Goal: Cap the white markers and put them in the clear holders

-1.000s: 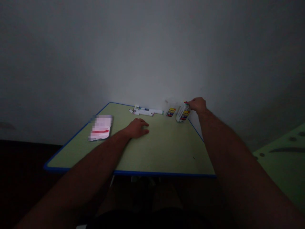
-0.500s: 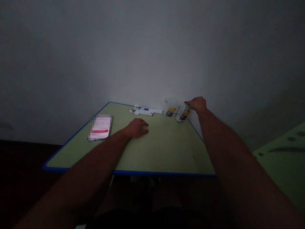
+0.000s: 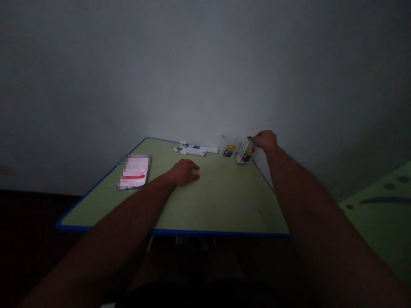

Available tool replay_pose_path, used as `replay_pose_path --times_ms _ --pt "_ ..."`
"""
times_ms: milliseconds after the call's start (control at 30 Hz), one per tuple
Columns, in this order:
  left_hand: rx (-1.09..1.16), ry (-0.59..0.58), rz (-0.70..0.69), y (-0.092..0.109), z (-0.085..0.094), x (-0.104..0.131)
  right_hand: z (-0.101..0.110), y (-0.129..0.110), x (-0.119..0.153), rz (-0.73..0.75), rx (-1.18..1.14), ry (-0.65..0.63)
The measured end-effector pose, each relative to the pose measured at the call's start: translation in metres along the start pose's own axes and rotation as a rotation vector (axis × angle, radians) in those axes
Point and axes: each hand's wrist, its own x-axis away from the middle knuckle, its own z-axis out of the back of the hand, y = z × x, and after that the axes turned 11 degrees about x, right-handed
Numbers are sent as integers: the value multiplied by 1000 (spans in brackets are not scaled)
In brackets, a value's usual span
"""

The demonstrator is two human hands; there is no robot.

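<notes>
At the back right of the table, my right hand [image 3: 266,140] is closed in a pinch at the top of a clear plastic pack of markers [image 3: 246,153]. The pack tilts, and coloured marker ends show at its top beside my fingertips. Just left of it stands a second clear plastic case [image 3: 229,150] with a yellow, red and blue label. My left hand [image 3: 184,172] rests on the tabletop with its fingers apart, holding nothing. Beyond that hand, several white markers [image 3: 195,151] lie loose by the wall.
The pale green table [image 3: 212,205] has a blue edge and stands against a grey wall [image 3: 205,68]. A phone-like flat object [image 3: 134,171], partly pixelated, lies on the left side. A green panel with dark cutouts [image 3: 382,222] is at the right.
Both hands stay nearly in place. At the top of the pack, the right fingers and coloured marker ends have shifted slightly. The whole view has moved a little.
</notes>
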Motion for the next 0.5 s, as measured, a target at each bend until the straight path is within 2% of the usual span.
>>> replay_pose_path --times_ms 100,267,500 --pt "5 1 -1 0 0 0 1 -3 1 -25 40 -32" --pt "-8 16 7 -2 -1 0 0 -3 -2 11 106 -7" --pt "-8 14 2 -2 -2 0 -1 -5 0 -33 56 30"
